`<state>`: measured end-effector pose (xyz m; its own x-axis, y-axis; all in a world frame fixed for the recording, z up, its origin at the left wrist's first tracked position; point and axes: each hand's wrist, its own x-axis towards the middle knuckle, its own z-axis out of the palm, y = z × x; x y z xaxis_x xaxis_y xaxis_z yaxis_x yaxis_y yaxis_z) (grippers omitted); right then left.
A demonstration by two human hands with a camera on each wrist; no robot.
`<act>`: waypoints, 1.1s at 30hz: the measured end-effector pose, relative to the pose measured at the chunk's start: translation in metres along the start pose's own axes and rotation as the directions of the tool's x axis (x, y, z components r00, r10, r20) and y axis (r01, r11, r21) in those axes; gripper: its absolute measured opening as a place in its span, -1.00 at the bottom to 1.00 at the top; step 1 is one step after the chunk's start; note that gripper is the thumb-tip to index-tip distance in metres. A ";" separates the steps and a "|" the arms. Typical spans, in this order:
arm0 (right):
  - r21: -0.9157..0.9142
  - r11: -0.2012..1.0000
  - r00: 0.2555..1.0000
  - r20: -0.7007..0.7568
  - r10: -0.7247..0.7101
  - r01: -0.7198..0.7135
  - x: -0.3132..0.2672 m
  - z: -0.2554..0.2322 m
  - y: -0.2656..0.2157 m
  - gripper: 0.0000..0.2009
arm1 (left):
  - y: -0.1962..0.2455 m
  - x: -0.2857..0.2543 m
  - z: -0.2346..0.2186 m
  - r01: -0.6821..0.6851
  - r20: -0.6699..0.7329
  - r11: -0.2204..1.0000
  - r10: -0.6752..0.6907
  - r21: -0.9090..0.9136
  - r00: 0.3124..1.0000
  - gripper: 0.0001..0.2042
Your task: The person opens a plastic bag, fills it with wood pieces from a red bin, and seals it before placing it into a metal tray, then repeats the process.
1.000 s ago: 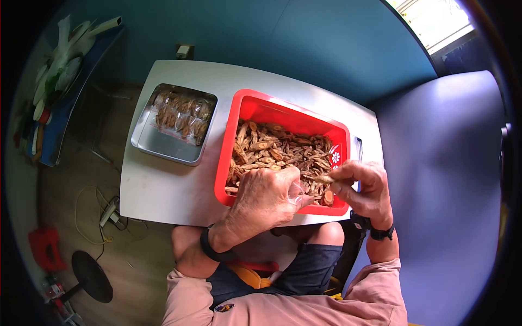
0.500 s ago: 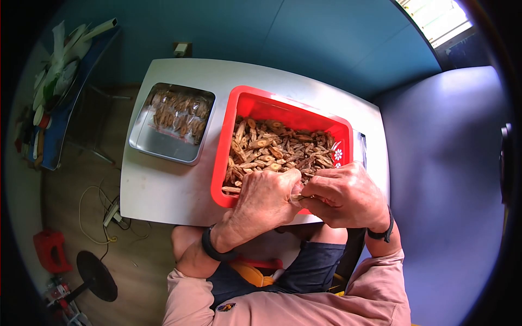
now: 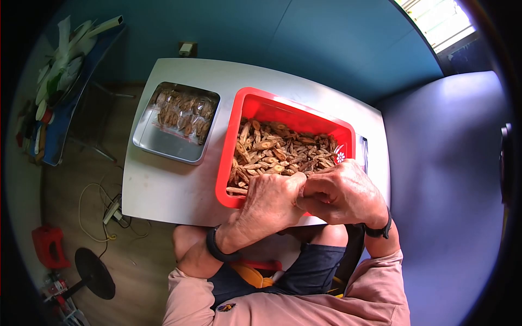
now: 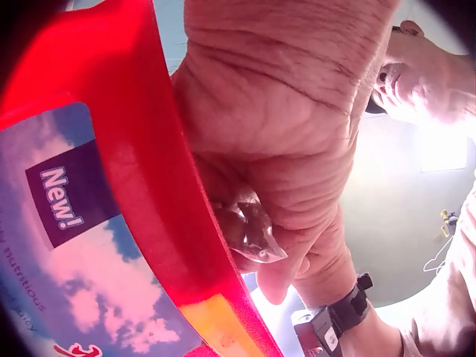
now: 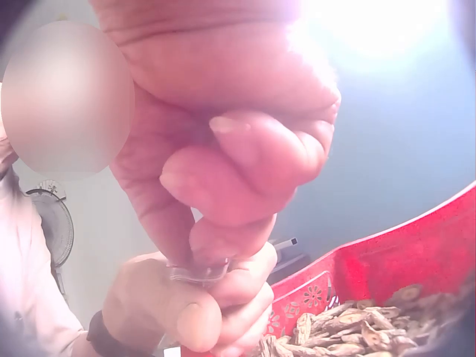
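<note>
My left hand (image 3: 272, 196) grips a small clear plastic bag (image 4: 259, 236) over the near rim of a red plastic basket (image 3: 224, 168). Thumb and forefinger of my right hand (image 3: 345, 193) pinch the bag's edge, seen in the right wrist view, while its other fingers curl in. Both hands meet at the bag, which they hide in the head view. Brown dried root slices (image 3: 272, 151) fill the lower part of the basket, just beyond the hands.
A metal tray (image 3: 163, 142) left of the basket holds packed clear bags (image 3: 185, 111) of brown slices. Both stand on a white table (image 3: 168, 195). A dark flat object (image 3: 364, 149) lies right of the basket. Cables and a power strip (image 3: 112, 209) are on the floor.
My right hand has come left from over the basket's right side, bringing a root slice to the bag at my left hand. The slice no longer shows between its fingers; the left hand has barely moved.
</note>
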<state>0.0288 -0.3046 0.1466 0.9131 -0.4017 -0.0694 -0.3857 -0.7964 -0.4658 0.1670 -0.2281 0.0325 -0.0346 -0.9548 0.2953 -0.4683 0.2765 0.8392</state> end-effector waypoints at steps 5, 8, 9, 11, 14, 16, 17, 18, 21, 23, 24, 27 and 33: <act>0.000 0.999 0.999 -0.019 -0.042 0.042 0.004 0.009 0.009 -0.83 | -0.006 -0.001 0.006 0.019 -0.044 0.998 -0.016 0.066 0.999 -0.81; 0.023 1.000 0.998 -0.059 -0.015 0.016 0.003 0.011 0.010 -0.83 | -0.001 0.001 0.000 0.026 -0.064 0.999 -0.024 0.043 0.998 -0.82; 0.054 0.998 0.996 -0.088 0.025 -0.020 0.001 0.012 0.010 -0.81 | -0.003 0.001 0.000 0.027 -0.064 0.999 -0.024 0.044 0.998 -0.82; 0.132 0.989 0.992 -0.104 0.074 -0.060 -0.003 0.019 0.010 -0.80 | -0.006 0.000 0.002 0.022 -0.058 0.995 -0.016 0.102 0.998 -0.70; 0.309 0.945 0.980 -0.126 0.154 -0.109 -0.015 0.027 0.017 -0.80 | 0.008 0.002 0.000 0.189 0.013 0.978 -0.191 0.088 0.981 -0.51; 0.402 0.908 0.973 -0.138 0.187 -0.118 -0.027 0.034 0.021 -0.80 | 0.012 0.000 0.000 0.104 0.016 0.994 -0.105 0.019 0.994 -0.45; 0.580 0.803 0.957 -0.131 0.258 -0.137 -0.035 0.039 0.022 -0.79 | 0.016 -0.001 0.001 0.020 0.010 0.999 -0.020 -0.050 1.000 -0.38; 0.732 0.666 0.939 -0.113 0.325 -0.142 -0.043 0.043 0.023 -0.77 | 0.021 -0.001 0.001 0.011 0.015 0.999 -0.010 -0.052 1.000 -0.38; 0.866 0.488 0.917 -0.103 0.387 -0.109 -0.074 0.053 0.021 -0.75 | 0.036 -0.006 0.008 0.031 0.143 0.972 0.003 -0.233 0.990 -0.16; 0.933 0.359 0.914 -0.152 0.376 0.008 -0.098 0.062 0.021 -0.77 | 0.044 -0.009 0.015 0.029 0.210 0.952 0.038 -0.306 0.977 -0.17; 0.933 0.360 0.904 -0.167 0.393 0.016 -0.112 0.060 0.019 -0.77 | 0.050 -0.010 0.018 0.044 0.262 0.926 0.060 -0.375 0.963 -0.17; 0.964 0.264 0.870 -0.124 0.477 -0.008 -0.148 0.058 0.006 -0.74 | 0.067 -0.019 0.025 0.298 0.483 0.767 0.017 -0.568 0.876 -0.19; 0.983 0.173 0.853 -0.144 0.502 0.064 -0.203 0.093 -0.010 -0.72 | 0.082 -0.075 0.055 0.601 0.610 0.316 -0.083 -0.734 0.788 -0.19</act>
<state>-0.1402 -0.1734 0.0837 0.5662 -0.8073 -0.1662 0.1207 0.2807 -0.9522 0.0826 -0.1396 0.0545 -0.5272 -0.8419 -0.1152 0.4791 -0.4065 0.7780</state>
